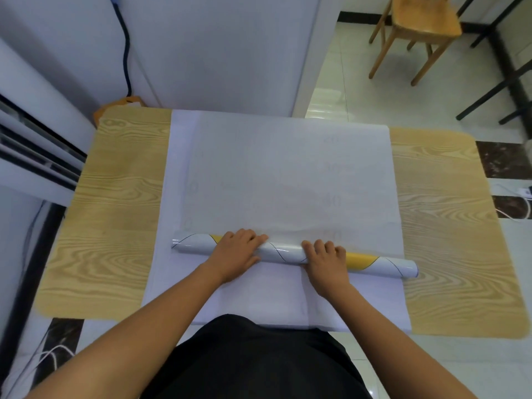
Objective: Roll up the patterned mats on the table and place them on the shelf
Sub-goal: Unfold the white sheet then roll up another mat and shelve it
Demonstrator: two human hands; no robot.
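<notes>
Down in the lower middle of the frame, a mat [288,251] is partly rolled into a long tube that lies left to right across the wooden counter [121,197]. The tube's outside is glossy white with thin dark curved lines and yellow patches, and its right end reaches a little further out than its left. The part not rolled up lies flat and pale, running from the tube toward the upper edge of the counter. Under it, a second white sheet [259,300] lies flat and shows at the left side and at the lower edge.

Both hands sit on the tube, near each other around its middle. The left hand [237,253] has its fingers [253,236] curled over the top, close together, thumb on the near side. The right hand [326,262] has its fingers [322,245] bent over the top, slightly spread.

A wooden chair [423,24] stands on the tiled floor at the upper right, and a black cable [125,47] hangs at the upper left.
</notes>
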